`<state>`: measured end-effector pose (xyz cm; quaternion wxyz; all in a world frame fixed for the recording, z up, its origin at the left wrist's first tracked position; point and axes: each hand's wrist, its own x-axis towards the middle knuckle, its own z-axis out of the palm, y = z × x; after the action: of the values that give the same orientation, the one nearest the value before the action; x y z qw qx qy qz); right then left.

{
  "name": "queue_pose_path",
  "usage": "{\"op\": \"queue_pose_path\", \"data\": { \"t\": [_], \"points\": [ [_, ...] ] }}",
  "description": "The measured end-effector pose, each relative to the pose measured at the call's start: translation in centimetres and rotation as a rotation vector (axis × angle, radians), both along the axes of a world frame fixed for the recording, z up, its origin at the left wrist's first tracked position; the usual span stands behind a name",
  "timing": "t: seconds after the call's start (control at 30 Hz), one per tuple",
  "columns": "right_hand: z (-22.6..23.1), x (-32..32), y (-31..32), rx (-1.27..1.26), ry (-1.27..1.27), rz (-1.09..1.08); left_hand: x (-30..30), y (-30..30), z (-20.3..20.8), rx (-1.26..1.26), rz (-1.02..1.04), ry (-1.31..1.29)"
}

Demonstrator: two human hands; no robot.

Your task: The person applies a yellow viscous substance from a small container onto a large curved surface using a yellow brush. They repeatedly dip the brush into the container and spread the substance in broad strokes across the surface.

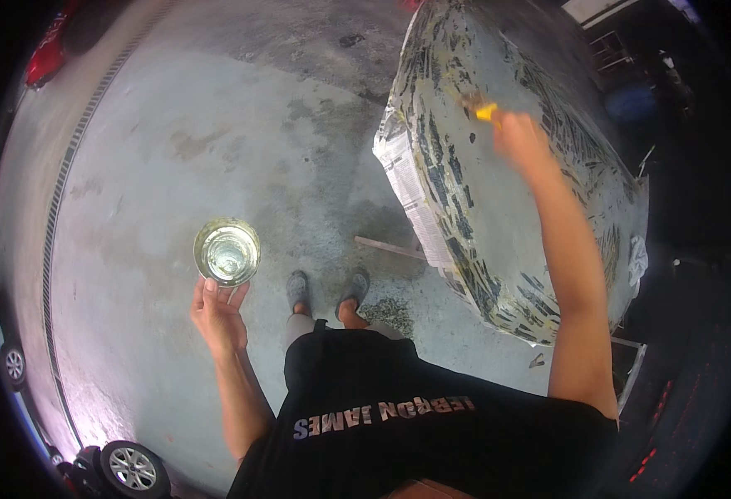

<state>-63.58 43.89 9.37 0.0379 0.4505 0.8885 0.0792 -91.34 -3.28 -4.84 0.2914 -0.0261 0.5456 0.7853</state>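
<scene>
My left hand (218, 316) has its fingers around the lower side of a round, shiny metal can (227, 252), held out over the floor. The can's open top faces up, and pale wet smears coat its inside. My right hand (522, 143), a little blurred, is closed on a paintbrush with a yellow handle (487, 111). The brush's brownish bristles are at the upper part of a large grey panel (498, 224); whether they touch it is hard to tell. Dark streaks and yellowish patches of blistered coating run along the panel's sides. Newspaper sheets (407, 187) line its left edge.
A thin wooden strip (390, 247) sticks out from under the panel. Dark debris (389, 314) lies on the grey floor (158, 175) by my feet. A car wheel (134, 468) shows at lower left, a red car (47, 54) at upper left, a blue drum-like object (632, 103) at upper right.
</scene>
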Motion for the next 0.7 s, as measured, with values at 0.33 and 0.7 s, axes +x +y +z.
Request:
{"op": "queue_pose_path", "data": {
  "t": [0.33,0.7],
  "points": [
    [-2.7,7.5,-10.1,0.078,0.222,0.03,-2.7,1.4,0.6,0.039,-0.022,0.011],
    [-2.9,6.3,-9.4,0.111,0.046,-0.035,-3.0,0.7,0.8,0.081,-0.034,0.014]
  ]
}}
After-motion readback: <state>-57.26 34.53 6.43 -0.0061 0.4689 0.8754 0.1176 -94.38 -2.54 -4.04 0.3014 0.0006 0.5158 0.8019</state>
